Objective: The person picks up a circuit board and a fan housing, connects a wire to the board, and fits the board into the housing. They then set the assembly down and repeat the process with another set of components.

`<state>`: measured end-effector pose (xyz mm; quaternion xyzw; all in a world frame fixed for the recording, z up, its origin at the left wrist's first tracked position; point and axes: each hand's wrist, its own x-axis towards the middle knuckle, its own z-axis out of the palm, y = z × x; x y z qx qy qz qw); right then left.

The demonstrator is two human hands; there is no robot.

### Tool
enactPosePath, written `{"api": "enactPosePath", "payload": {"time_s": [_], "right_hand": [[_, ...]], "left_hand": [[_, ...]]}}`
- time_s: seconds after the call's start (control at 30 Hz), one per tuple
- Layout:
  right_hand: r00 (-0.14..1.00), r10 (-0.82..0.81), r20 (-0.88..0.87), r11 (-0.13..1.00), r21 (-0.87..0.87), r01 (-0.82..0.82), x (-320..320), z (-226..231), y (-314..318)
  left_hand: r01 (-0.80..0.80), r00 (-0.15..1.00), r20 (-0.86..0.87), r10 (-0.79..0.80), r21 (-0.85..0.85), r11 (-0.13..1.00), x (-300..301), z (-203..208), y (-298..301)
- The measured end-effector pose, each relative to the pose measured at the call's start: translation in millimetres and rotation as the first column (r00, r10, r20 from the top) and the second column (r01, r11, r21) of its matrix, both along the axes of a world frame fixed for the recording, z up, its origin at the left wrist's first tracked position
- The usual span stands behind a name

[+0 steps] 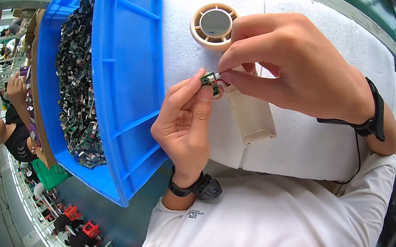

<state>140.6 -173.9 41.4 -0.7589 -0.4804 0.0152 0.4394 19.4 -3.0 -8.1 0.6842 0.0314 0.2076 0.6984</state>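
A small green circuit board (210, 85) with a white connector on its edge is pinched between the thumb and fingers of my left hand (185, 117). My right hand (284, 57) closes thumb and forefinger on thin wires (225, 83) right beside that connector. Its fingertips hide the wire ends, so I cannot tell if a plug is seated. Under my hands lies a cream handheld fan: its round slotted head (215, 25) has a grey disc in the middle, and the hollow handle shell (253, 118) points toward me. My right hand covers the part between head and handle.
A large blue bin (133, 72) heaped with circuit boards (81, 89) stands at my left. White foam sheets (307, 151) cover the work surface, with a seam between them. Beyond the bin, another person (8, 128) stands by cardboard boxes, and a green crate (50, 175) is nearby.
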Motion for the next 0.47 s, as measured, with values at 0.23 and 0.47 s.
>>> {"api": "enactPosePath", "payload": {"time_s": [0.23,0.47], "right_hand": [[0.999,0.021,0.027,0.999,0.028,-0.022,1.1,-2.3,1.1],[0.996,0.021,0.091,0.998,0.056,-0.026,0.6,-1.8,2.6]], "left_hand": [[0.017,0.997,0.07,-0.019,0.023,1.0,0.4,-5.8,3.1],[0.051,0.991,0.12,-0.051,0.002,0.999,1.0,-7.8,4.2]]}}
